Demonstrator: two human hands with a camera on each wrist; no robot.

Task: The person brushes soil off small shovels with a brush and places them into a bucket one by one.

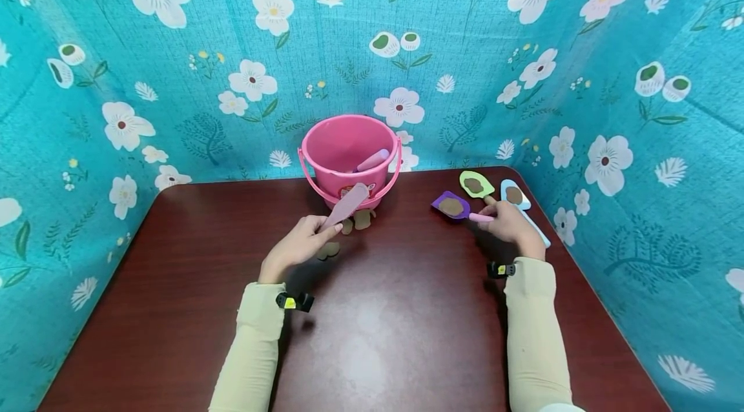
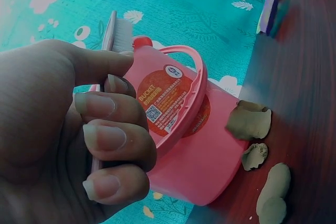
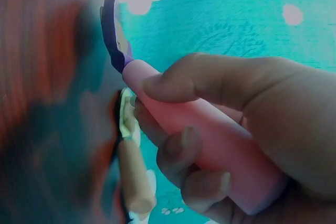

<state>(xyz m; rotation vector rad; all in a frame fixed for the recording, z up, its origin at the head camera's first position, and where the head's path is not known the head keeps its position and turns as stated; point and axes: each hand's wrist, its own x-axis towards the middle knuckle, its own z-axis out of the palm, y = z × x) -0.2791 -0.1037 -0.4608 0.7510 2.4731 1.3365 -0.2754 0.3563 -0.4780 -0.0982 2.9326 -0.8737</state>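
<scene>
My left hand [image 1: 298,244] grips a pink brush [image 1: 349,201], whose pale bristles [image 2: 123,35] show in the left wrist view. The brush slants up in front of a pink bucket [image 1: 327,181]. Small lumps of brown clay [image 1: 363,219] lie by the bucket's base, and a longer clay piece [image 2: 273,195] lies nearer the left hand. On the right, my right hand [image 1: 511,225] holds the pink handle [image 3: 194,129] of a purple toy shovel [image 1: 459,195]. A flat patch of brown clay [image 1: 450,206] sits on its blade.
Behind the purple shovel lies a green toy shovel [image 1: 489,185] with a tan handle [image 3: 135,177]. A light blue one [image 1: 540,234] is at the table's right edge; both carry clay. A lilac handle [image 1: 373,160] leans inside the bucket. Flowered turquoise cloth [image 1: 349,76] surrounds the dark table [image 1: 378,309].
</scene>
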